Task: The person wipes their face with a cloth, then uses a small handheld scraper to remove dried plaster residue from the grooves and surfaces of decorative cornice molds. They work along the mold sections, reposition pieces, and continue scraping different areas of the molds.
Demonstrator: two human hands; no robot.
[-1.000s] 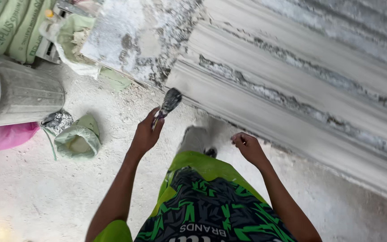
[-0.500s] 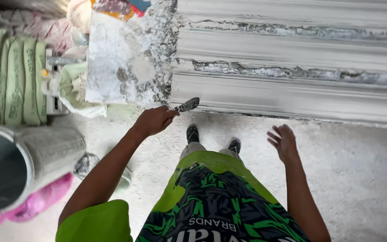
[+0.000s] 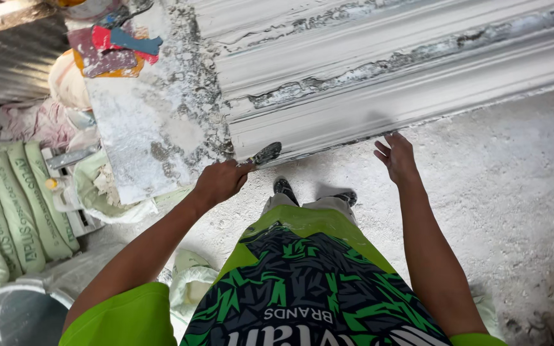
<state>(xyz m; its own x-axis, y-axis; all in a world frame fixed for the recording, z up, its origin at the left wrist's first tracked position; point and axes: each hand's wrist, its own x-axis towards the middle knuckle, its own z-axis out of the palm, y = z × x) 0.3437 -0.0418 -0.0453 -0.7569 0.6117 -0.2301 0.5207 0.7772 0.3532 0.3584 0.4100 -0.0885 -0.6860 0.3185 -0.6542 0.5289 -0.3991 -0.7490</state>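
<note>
My left hand (image 3: 220,181) is closed around the handle of a putty knife (image 3: 265,154), whose plaster-caked blade touches the lower left end of a long white plaster cornice moulding (image 3: 379,77). My right hand (image 3: 395,157) is open, fingers spread, with the fingertips against the moulding's lower edge. The moulding lies along a bench and runs off to the upper right. My feet (image 3: 315,192) stand on the dusty floor just below it.
A plaster-spattered board (image 3: 152,128) with coloured scrapers (image 3: 120,41) on it sits left of the moulding. Stacked green sacks (image 3: 8,205) line the left edge. A metal bucket (image 3: 14,314) stands at the lower left, and crumpled bags (image 3: 190,282) lie on the concrete floor (image 3: 514,186).
The view has swung so the moulding fills the top. My left hand has brought the knife blade onto the moulding's end, and my right hand has risen to touch its lower edge.
</note>
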